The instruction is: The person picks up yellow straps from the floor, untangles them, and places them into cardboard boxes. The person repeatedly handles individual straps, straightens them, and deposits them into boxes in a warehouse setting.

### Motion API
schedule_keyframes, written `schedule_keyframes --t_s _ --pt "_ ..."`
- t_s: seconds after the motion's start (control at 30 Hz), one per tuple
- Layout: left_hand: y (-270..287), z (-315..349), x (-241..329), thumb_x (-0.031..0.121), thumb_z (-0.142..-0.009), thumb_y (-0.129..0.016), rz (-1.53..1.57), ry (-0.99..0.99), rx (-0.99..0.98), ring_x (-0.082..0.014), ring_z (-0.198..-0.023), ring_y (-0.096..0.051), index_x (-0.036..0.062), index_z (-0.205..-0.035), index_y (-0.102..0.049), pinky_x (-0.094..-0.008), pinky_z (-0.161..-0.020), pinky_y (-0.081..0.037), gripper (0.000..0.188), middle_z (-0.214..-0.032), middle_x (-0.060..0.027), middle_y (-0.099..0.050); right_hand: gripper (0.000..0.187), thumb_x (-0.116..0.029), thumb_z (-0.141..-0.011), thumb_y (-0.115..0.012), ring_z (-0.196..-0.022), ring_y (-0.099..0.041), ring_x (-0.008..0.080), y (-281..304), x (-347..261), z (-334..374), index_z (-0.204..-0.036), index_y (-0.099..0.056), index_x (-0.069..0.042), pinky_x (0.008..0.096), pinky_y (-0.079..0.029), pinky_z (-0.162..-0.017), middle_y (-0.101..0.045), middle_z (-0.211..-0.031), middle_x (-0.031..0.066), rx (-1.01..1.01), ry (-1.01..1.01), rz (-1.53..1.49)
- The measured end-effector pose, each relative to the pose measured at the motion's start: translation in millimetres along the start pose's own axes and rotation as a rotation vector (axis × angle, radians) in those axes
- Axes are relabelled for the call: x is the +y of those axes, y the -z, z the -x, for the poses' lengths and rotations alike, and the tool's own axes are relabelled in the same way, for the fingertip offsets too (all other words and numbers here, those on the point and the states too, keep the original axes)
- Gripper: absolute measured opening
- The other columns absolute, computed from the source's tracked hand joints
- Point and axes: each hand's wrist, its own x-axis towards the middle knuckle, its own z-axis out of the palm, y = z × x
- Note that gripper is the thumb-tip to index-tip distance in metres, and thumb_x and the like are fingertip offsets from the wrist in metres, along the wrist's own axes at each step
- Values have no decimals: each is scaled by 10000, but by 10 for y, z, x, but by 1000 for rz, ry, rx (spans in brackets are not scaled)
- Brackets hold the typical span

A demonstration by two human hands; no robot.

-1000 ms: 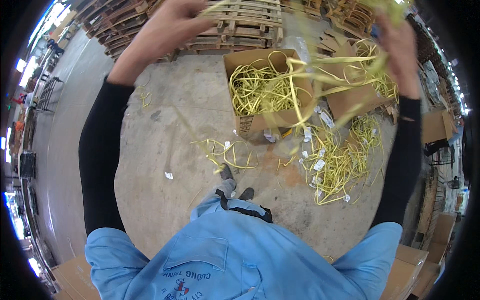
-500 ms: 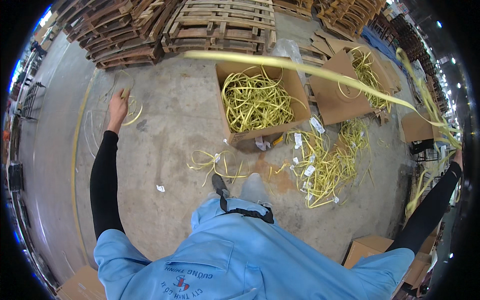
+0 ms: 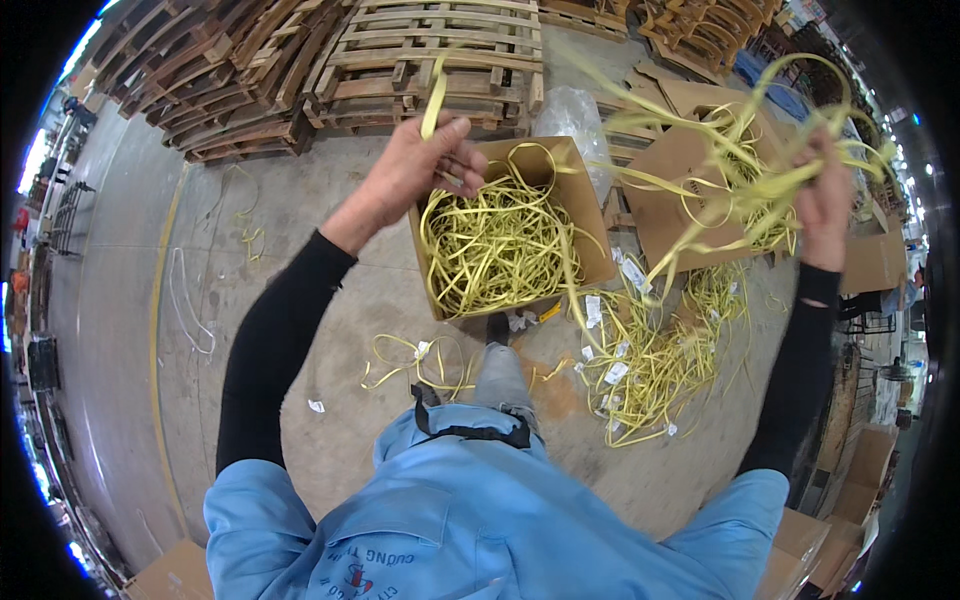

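My left hand point(image 3: 415, 165) is raised at the near left corner of an open cardboard box point(image 3: 592, 250). A short length of yellow strap point(image 3: 436, 98) stands up from between its thumb and fingers. Out to the right, my right hand point(image 3: 826, 195) grips a loose bunch of yellow strapping point(image 3: 745, 190), whose loops trail toward the middle and are smeared by motion. Inside the box lies a tangled heap of the same yellow strapping point(image 3: 500, 245).
More strapping with white tags point(image 3: 665, 350) lies on the floor right of the box. A small coil point(image 3: 420, 365) is near my feet. Behind stand stacked wooden pallets point(image 3: 430, 60). A second cardboard box point(image 3: 670, 190) and clear plastic wrap point(image 3: 578, 130) are at the back right.
My left hand has come in from the far left to beside the box. My right hand has moved inward and up from the right edge, bringing the bunch of strapping with it.
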Motion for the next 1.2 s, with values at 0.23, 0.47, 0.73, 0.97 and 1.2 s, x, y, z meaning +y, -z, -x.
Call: schedule_keyframes --t_s 0.23,0.47,0.73,0.97,1.2 --pt "-277 -1135 -1341 234 -1034 -483 74 273 251 -178 -735 -676 19 -1077 -490 -335 -677 -610 220 -875 -101 -656 194 -221 -968 -643 -597 -525 79 -1140 1823 83 -1045 -634 -43 230 -430 -529 -568 -728 -4 -10 -150 -191" --pt "-192 -1382 -3001 420 -839 -756 -775 495 34 -323 -1108 -599 -63 -1274 -524 -407 -895 -490 690 -1233 -237 -611 244 -235 -934 -660 -619 -622 184 -1259 4074 435 -947 -683 8 365 -474 -558 -658 -714 65 -113 -205 253" --pt "-312 -237 -3667 361 -862 -679 -856 595 -232 -401 -978 -668 -15 -1086 -656 -458 -844 -531 439 -1075 -241 -685 570 -361 -839 -715 -1175 -547 407 -81 5664 2151 -1226 -577 35 444 -458 -978 -606 -1161 304 -820 -755 960" --pt "208 440 -3647 344 -858 -691 -804 822 96 -386 -948 -675 -72 -1086 -625 -435 -812 -523 479 -998 -270 -684 384 -355 -828 -647 -1039 -622 399 920 5698 2642 -993 -693 -11 487 -485 -900 -663 -1083 231 -867 -820 1010" --pt "651 634 -3718 341 -850 -677 -863 682 353 -434 -823 -644 -73 -944 -576 -486 -730 -489 437 -833 -272 -648 289 -211 -882 -626 -753 -683 228 1302 5747 1838 -1081 -685 -10 319 -520 -669 -700 -952 138 -137 -1120 527"
